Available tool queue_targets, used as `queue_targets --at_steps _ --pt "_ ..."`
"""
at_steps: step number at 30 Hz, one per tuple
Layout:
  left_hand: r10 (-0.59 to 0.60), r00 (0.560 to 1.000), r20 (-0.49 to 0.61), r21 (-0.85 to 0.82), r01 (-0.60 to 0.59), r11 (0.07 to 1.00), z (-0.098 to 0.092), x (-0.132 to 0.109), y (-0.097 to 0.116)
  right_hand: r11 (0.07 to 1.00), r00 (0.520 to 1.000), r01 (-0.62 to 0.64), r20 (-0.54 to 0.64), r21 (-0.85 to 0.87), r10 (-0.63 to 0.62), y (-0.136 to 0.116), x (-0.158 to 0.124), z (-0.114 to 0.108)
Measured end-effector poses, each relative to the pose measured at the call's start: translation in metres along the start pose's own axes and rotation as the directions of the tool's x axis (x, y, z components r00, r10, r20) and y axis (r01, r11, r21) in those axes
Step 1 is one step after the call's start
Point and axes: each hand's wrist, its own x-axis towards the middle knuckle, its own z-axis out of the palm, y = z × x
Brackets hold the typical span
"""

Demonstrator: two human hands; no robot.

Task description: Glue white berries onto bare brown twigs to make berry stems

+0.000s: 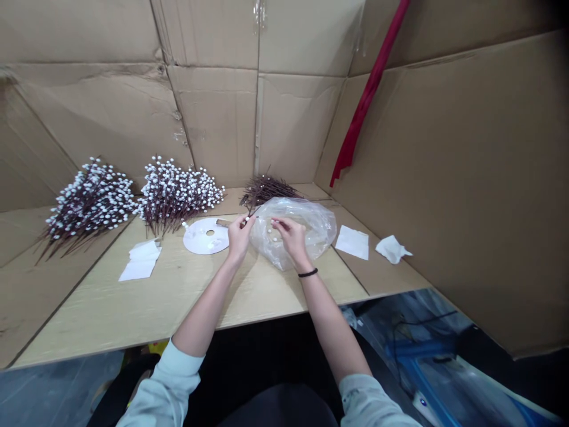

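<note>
1. Several cardboard sheets [213, 118] line the back and sides, creased at the folds; they wall in the work surface on three sides.
2. Pale wooden board [133, 308] forms the work surface; its near edge runs below the hands, and everything listed below, apart from item 9, lies on it.
3. Transparent plastic bag [311, 228], crumpled, lies directly ahead of the right hand; small pale beads [272, 236] show through it, and it partly blocks the view of the brown bundle behind.
4. Two bundles of white-budded stems [91, 201] [178, 193] lie side by side at left, almost touching.
5. Brown stem bundle [271, 190], with no white buds visible, lies at the back, between the white-budded bundles and the right wall.
6. White disc [205, 236] lies flat just beside the left hand, with a central hole.
7. Paper stack [140, 261] sits at left; paper sheet [352, 242] and crumpled tissue [391, 249] sit apart at right.
8. Left hand [240, 237]: narrow pinch on a thin dark stem [262, 218]. Right hand [291, 240]: narrow pinch at the stem's far end, above the bag, as far as can be seen. Stem is held in the air between both hands.
9. Red strip [367, 89] hangs against the right cardboard. Black wristband [307, 273] circles the right wrist.
</note>
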Motion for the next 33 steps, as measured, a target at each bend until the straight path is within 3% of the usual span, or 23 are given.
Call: queue_targets --at_steps 7,11,17,22,28,33 --pt "0.015 1.000 -0.008 0.026 -0.015 1.000 0.002 -0.001 0.000 0.940 0.998 -0.016 -0.059 0.340 0.038 -0.029 -0.013 0.017" --pt "0.037 0.999 -0.012 0.044 -0.036 0.998 0.004 -0.002 0.000 0.921 0.992 0.009 -0.117 0.389 0.040 -0.034 -0.016 0.023" --pt "0.082 0.997 -0.010 0.081 -0.081 0.993 0.005 -0.003 -0.001 0.895 0.974 -0.066 -0.165 0.441 0.153 -0.032 -0.017 0.027" --pt "0.089 0.996 0.016 0.080 -0.090 0.993 0.007 -0.006 0.001 0.903 0.966 -0.084 -0.187 0.422 0.177 -0.032 -0.018 0.028" --pt "0.075 0.996 0.056 0.014 -0.076 0.997 0.008 -0.007 0.001 0.873 0.955 -0.115 -0.188 0.475 0.228 -0.035 -0.017 0.028" --pt "0.001 0.998 0.070 -0.061 0.003 0.998 0.009 -0.010 0.004 0.808 0.943 -0.150 -0.162 0.569 0.290 -0.037 -0.017 0.030"
